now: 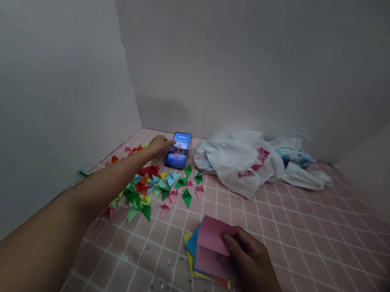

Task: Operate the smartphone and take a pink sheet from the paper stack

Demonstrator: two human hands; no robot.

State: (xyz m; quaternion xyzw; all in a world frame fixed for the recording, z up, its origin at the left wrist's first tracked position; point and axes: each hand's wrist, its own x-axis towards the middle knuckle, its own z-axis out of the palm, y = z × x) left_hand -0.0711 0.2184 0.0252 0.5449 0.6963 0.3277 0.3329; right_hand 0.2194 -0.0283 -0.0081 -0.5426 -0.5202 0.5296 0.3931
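The left arm stretches from the near left toward the far middle, and its hand [161, 145] reaches the left side of a lit phone [177, 151], fingers loosely extended with nothing grasped; whether a fingertip presses the glass, I cannot tell. The right hand [251, 252] comes in from the near right, bent at the wrist, pinching the right edge of a creased pink sheet [216, 235] with the thumb on top. That sheet lies over blue paper [191, 245], with yellow and orange edges showing beneath, fanned slightly out of line.

Many small folded paper pieces [142, 184] (green, red, orange, pale blue, pink and yellow) crowd the ground left of and nearer than the phone, and the left forearm crosses above them, hiding some. A strip of surface separates the pieces from the paper pile. To the far right, a crumpled white plastic bag [237, 157] with red print sits just beside the phone; the pink tiled surface [297, 231] stretches from it toward the near right.

White lines grid that surface, and pale specks dot it near the pile. A plain wall [48, 79] rises on the left, meeting the grey far wall [242, 62] in a corner.
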